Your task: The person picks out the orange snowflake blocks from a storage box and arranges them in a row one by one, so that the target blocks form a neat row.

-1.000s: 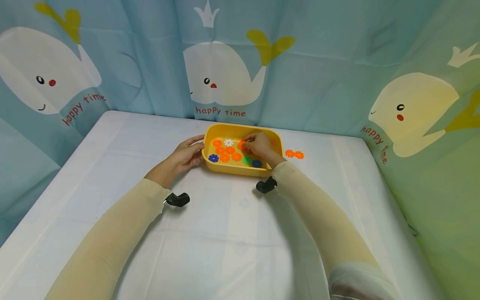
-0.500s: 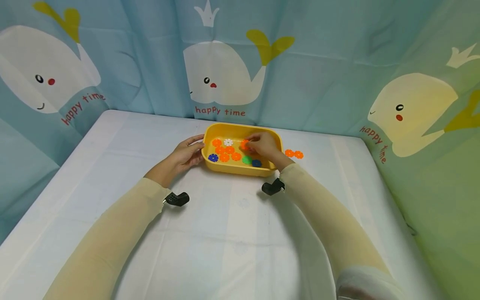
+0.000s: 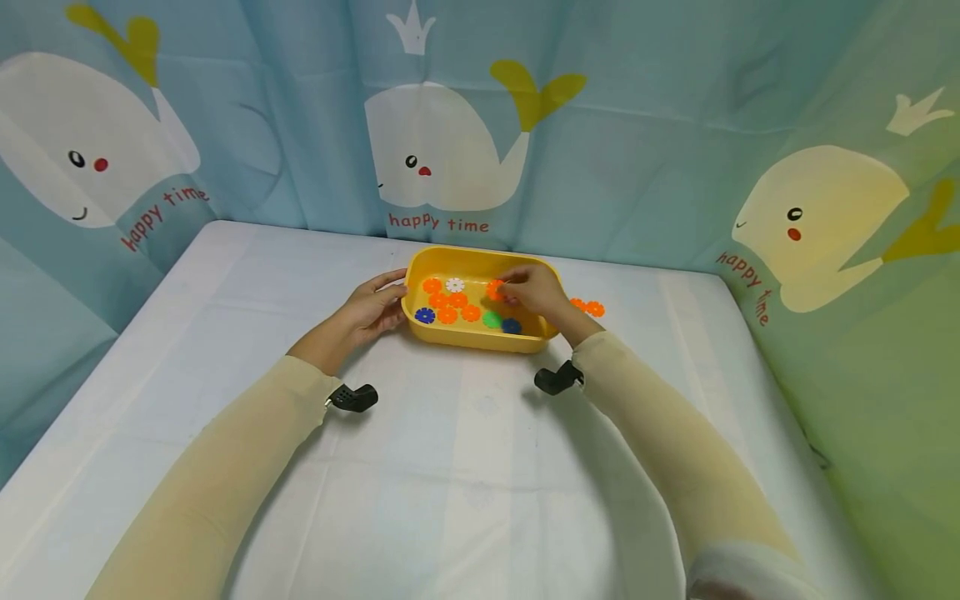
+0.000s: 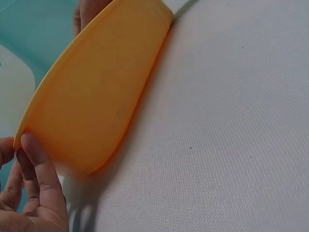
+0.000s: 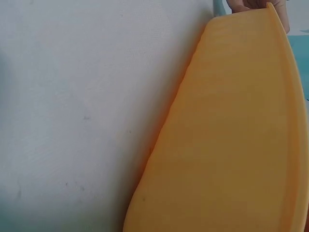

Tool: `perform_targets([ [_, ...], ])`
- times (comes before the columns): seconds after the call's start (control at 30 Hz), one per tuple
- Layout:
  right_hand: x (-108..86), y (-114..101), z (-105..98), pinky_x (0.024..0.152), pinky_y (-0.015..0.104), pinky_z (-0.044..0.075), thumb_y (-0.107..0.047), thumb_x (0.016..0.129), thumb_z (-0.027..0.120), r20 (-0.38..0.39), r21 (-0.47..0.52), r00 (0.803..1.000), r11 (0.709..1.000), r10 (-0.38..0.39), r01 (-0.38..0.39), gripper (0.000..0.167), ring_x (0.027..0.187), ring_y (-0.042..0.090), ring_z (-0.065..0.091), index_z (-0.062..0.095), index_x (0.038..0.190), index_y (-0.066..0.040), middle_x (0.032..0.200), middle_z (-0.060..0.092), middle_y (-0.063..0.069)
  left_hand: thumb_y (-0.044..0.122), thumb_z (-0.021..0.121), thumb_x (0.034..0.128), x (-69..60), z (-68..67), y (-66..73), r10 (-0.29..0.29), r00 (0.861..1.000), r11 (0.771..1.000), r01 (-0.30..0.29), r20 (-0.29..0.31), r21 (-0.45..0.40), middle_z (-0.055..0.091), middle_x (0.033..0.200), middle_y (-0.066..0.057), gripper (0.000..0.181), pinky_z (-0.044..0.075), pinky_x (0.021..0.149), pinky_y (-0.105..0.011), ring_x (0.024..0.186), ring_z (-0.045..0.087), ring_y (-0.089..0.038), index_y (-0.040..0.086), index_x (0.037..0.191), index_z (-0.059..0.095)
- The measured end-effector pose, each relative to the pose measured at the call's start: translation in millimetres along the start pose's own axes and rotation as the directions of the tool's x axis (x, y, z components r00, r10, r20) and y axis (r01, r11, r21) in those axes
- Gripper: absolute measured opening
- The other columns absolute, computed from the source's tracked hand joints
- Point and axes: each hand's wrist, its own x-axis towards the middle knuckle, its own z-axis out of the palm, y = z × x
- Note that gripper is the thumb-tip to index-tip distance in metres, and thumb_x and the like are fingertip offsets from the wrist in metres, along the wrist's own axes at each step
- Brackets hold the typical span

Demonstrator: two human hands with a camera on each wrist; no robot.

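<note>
Orange disc: a notched, flower-shaped piece (image 3: 494, 289) inside the yellow tub (image 3: 480, 342), toward its right end.
Right hand: fingertips (image 3: 532, 290) drawn together, pinching that disc.
Left hand: thumb and fingers (image 3: 367, 310) nearly closed around the tub's left rim; the left wrist view shows the rim caught between them.
Tub contents: only the head view shows these: more orange pieces (image 3: 447, 315), a white one (image 3: 455, 285), a green one (image 3: 491, 319), two blue ones (image 3: 425, 316).
Wrist views: mainly the tub's plain outer wall.
Beside the tub: two orange pieces (image 3: 595, 308) on the white cloth (image 3: 420, 467), right side.
Writing: "happy time" in red, three times, under whales on the curtain (image 3: 637, 125).
</note>
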Motion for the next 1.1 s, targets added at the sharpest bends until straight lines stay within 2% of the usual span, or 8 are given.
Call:
perform_targets([
  [0.27, -5.2, 2.1, -7.6, 0.075, 0.025, 0.059, -0.013, 0.091, 0.070, 0.008, -0.020, 0.999, 0.999, -0.039, 0.039, 0.029, 0.072, 0.011, 0.067, 0.069, 0.116, 0.001, 0.103, 0.070, 0.015, 0.019, 0.059, 0.0993, 0.7, -0.2, -0.4, -0.002, 1.000, 1.000, 0.002, 0.002, -0.005, 0.050, 0.113, -0.006, 0.050, 0.054, 0.062, -0.016, 0.072, 0.054, -0.011, 0.028, 0.147, 0.045],
  [0.4, -7.3, 3.6, -10.3, 0.077, 0.028, 0.059, -0.013, 0.091, 0.070, 0.013, -0.019, 0.999, 0.999, -0.044, 0.044, 0.031, 0.073, 0.011, 0.068, 0.068, 0.118, 0.001, 0.103, 0.071, 0.015, 0.019, 0.059, 0.0993, 0.4, -0.9, -0.4, -0.003, 1.000, 1.000, 0.003, 0.002, -0.011, 0.051, 0.111, -0.006, 0.050, 0.054, 0.061, -0.016, 0.071, 0.055, -0.011, 0.027, 0.147, 0.045],
  [0.77, -17.7, 2.8, -19.1, 0.087, 0.038, 0.057, -0.013, 0.094, 0.067, 0.057, -0.008, 0.997, 0.999, -0.051, 0.052, 0.031, 0.092, 0.030, 0.071, 0.065, 0.120, 0.003, 0.112, 0.068, 0.022, 0.020, 0.058, 0.0998, -1.0, 0.4, 0.2, -0.004, 1.000, 1.000, 0.004, -0.004, 0.011, 0.050, 0.112, -0.006, 0.049, 0.054, 0.062, -0.016, 0.073, 0.054, -0.012, 0.029, 0.146, 0.046],
  [1.1, -19.5, 5.0, -30.9, 0.090, 0.041, 0.055, -0.010, 0.093, 0.067, 0.064, 0.030, 0.997, 0.998, -0.049, 0.047, 0.033, 0.098, 0.034, 0.070, 0.064, 0.122, 0.007, 0.114, 0.067, 0.024, 0.020, 0.058, 0.1000, -1.1, 0.8, 0.3, -0.002, 1.000, 1.000, 0.002, 0.000, 0.009, 0.050, 0.111, -0.006, 0.049, 0.053, 0.061, -0.015, 0.075, 0.053, -0.012, 0.029, 0.147, 0.045],
])
